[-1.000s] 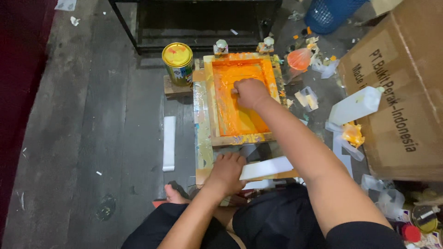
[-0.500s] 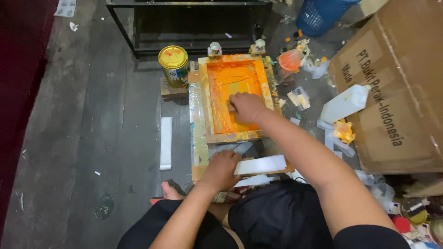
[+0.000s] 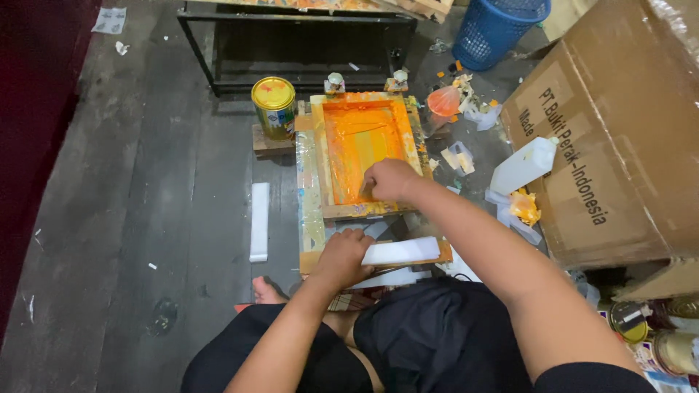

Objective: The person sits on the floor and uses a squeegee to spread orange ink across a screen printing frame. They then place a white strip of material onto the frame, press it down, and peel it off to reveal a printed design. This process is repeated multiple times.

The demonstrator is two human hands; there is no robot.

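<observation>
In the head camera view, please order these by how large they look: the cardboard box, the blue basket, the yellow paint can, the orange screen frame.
1. cardboard box
2. orange screen frame
3. blue basket, partly cut off by the picture edge, so unsure
4. yellow paint can

**Right hand drawn back down the screen**

The right hand has travelled from the far middle of the orange-inked printing frame towards six o'clock, now at its near edge. More bare orange mesh shows at twelve o'clock.

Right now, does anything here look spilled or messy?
Yes. Orange ink smears the wooden screen frame, and stained scraps litter the floor beside it. A white bottle lies tipped against the cardboard box.
</observation>
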